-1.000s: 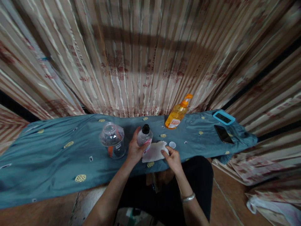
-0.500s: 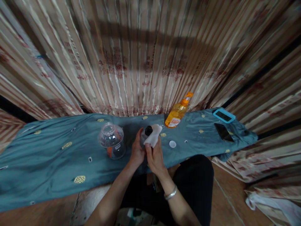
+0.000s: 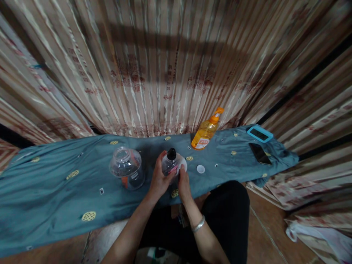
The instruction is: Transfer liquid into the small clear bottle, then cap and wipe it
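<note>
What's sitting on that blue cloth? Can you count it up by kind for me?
Bottles: 2, small clear bottle, orange pump bottle
Jars: 1, glass jar
Phones: 2, blue-cased phone, dark phone
Caps: 1, white cap
Total: 6

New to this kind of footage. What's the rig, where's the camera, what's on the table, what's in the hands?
There is no machine here: a person works with two bare hands. The single camera sits on their head and looks forward and down, so the arms come in from the bottom edge, and the wide lens bends the striped curtain behind the table.

The left hand grips a small clear bottle with a black cap. The right hand presses a white cloth or tissue against that bottle's side; most of it is hidden.

These things lie on the blue-green tablecloth:
- a clear glass jar, left of the bottle
- a small white round cap, to the right
- an orange pump bottle, farther back
- a dark phone and a blue-framed device, at the right end
</note>
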The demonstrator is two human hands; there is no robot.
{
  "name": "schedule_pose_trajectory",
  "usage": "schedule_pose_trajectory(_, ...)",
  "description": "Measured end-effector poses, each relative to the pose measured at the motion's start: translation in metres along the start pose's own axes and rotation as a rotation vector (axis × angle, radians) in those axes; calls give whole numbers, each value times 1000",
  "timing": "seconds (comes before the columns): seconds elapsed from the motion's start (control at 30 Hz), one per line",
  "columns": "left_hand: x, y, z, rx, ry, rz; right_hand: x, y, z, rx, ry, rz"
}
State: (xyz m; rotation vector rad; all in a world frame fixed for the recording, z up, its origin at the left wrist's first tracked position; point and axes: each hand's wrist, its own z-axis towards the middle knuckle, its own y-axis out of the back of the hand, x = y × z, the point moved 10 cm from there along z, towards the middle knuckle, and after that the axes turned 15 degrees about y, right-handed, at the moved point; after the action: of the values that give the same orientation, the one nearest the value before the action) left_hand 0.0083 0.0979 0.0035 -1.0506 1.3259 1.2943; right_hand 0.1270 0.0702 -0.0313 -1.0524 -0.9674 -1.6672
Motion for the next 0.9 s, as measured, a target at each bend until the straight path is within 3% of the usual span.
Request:
schedule_pose_trajectory(0.13,3,-3,-4,26,24,-52,45,4,-29,-35,114,-67)
schedule_pose_trajectory(0.23,9,-8,-10,60,71,-143,78,-1,-26,0,268,-136)
schedule_pose_trajectory(0.3,13,-11,-15,81,86,-138,85,-3,-16,3,325,-170)
schedule_pose_trajectory(0.47,9,-12,-24,72,-12,16,57,-2,-5,-19,283,-168)
schedule_pose_trajectory(0.7,12,-14,-22,37,-61,161,-1,0,-37,-13,60,-39)
schedule_pose_trajectory(0.8,12,-14,-21,28,-67,161,5,10,-35,-36,13,3)
schedule_pose_trajectory(0.9,11,-13,-17,31,-37,134,30,21,-10,-50,35,36)
